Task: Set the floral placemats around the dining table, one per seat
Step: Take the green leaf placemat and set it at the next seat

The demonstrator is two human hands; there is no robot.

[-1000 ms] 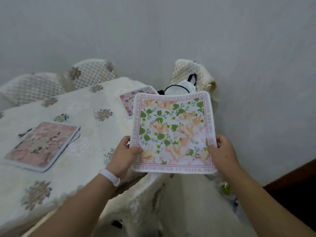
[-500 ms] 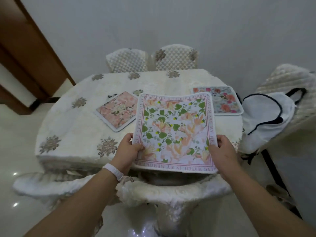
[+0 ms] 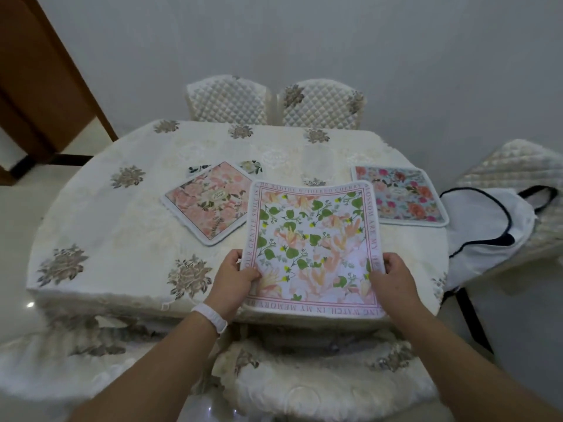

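Observation:
A square floral placemat (image 3: 313,245) with green leaves, peach flowers and a lettered pink border is held over the near edge of the dining table (image 3: 128,239). My left hand (image 3: 236,278) pinches its lower left edge and my right hand (image 3: 393,280) pinches its lower right edge. A stack of pink floral placemats (image 3: 210,202) lies turned at an angle in the table's middle. A blue and red floral placemat (image 3: 399,194) lies flat at the table's right end.
Two quilted chairs (image 3: 274,102) stand at the far side against the wall. A cushioned chair seat (image 3: 320,385) is just below my hands. At the right, a chair (image 3: 518,166) carries a white bag with dark trim (image 3: 484,233). A wooden door frame (image 3: 45,80) is at the left.
My view has swung left from the table's right end to face its long side. Both hands have kept hold of the green-leaf placemat and brought it lower over the near edge.

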